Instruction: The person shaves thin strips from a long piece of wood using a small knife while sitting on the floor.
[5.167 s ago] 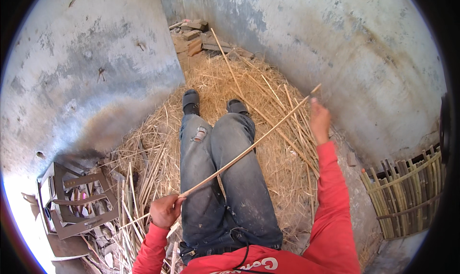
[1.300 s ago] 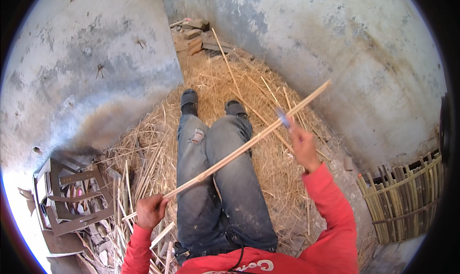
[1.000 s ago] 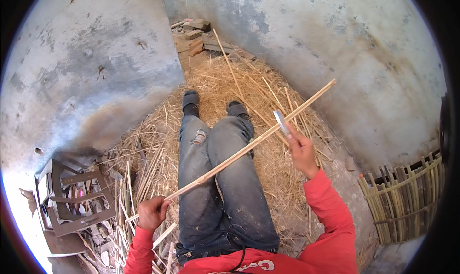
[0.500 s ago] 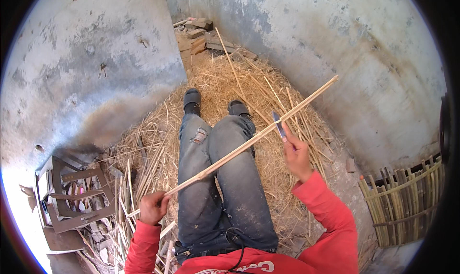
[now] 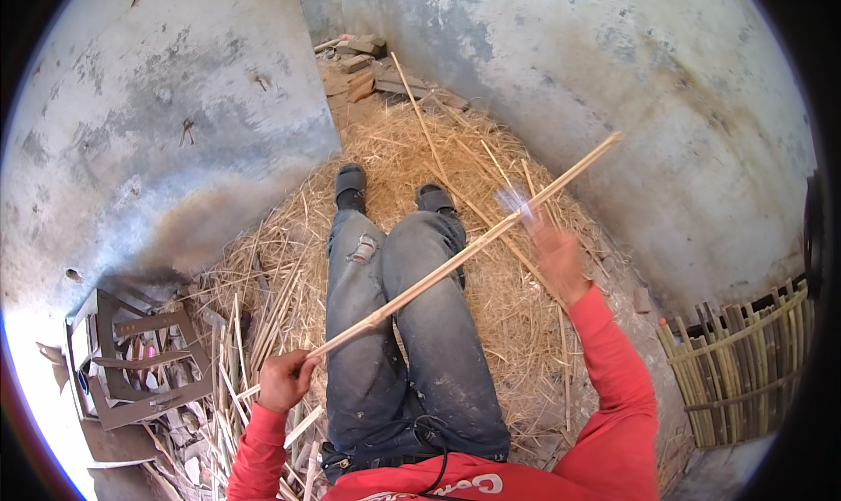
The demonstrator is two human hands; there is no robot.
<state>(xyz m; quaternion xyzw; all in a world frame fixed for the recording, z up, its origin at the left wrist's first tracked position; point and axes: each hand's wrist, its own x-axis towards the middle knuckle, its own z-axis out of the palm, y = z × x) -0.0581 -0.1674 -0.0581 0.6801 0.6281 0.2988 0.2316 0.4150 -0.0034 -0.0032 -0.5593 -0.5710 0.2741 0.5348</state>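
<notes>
A long pale bamboo strip [image 5: 412, 289] slants across my thighs, from low at the left up to the far right. Its near end is gripped in my closed left hand [image 5: 285, 381], beside my left thigh. My right hand [image 5: 561, 254] is blurred by motion near the strip's far part. From it a knife [image 5: 512, 200] sticks out, its blade smeared and against or just over the strip; whether it touches I cannot tell. My legs in worn jeans [image 5: 368, 370] stretch forward under the strip.
Shavings and straw [image 5: 394, 142] cover the floor around my feet. Cut strips [image 5: 241, 352] lie at the left, by a brown metal frame [image 5: 105, 405]. A bamboo slat panel [image 5: 740, 370] leans at the right. Bricks [image 5: 359, 63] lie in the far corner between the walls [image 5: 631, 89].
My right hand with the knife has shifted outward and slightly farther along the strip, and is now blurred. My left hand has barely moved and still holds the strip.
</notes>
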